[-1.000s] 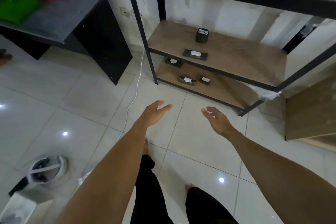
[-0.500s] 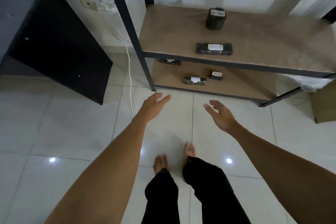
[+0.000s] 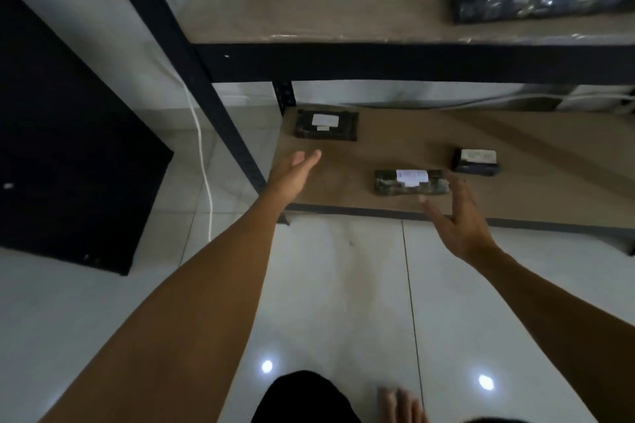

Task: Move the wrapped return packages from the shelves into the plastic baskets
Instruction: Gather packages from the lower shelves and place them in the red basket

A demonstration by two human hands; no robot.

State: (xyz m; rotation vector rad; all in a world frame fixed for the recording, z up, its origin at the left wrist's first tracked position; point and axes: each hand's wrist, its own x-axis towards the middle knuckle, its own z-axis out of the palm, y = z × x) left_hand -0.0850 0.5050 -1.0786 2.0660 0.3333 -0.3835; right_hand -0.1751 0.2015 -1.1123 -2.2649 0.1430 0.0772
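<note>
A single head-worn view looks forward and steeply down from close to the rack. The bottom shelf (image 3: 515,203) lies just beyond the fingers (image 3: 457,189) of the outstretched right hand, the upper shelf (image 3: 309,10) fills the top edge above them, and the tiled floor (image 3: 343,285) spreads below the forearms to the frame's bottom.

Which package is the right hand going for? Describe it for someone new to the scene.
Find the bottom shelf of the dark metal rack. Three wrapped packages lie on it; take the long package nearest the front edge, just past the right hand. It is longer than the small package behind it, and well right of the corner package.
</note>
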